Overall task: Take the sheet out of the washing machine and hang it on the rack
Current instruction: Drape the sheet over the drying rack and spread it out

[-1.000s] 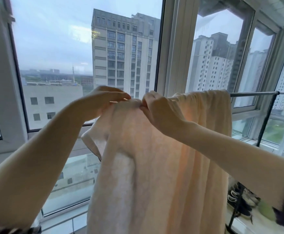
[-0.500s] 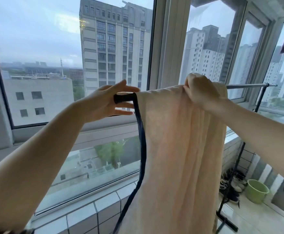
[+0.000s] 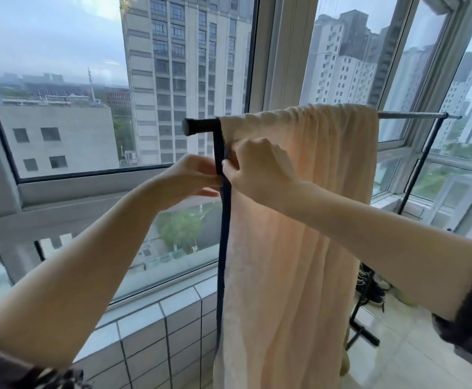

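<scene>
The sheet [image 3: 299, 220] already hangs over the rack [image 3: 411, 115], bunched near its left end, and both the left hand [image 3: 192, 178] and right hand [image 3: 257, 169] pinch its left edge just below the bar, so I would spread it gently rightwards.

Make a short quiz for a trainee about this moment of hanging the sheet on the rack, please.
1. True or false: the sheet already hangs over the top bar of the rack.
2. Which part of the sheet does the right hand grip? A) the left edge, beside the dark post B) the bottom hem C) the right edge
3. Fill in: the left hand is at the dark ____ of the rack.

Key: 1 true. 2 A. 3 post.
</scene>
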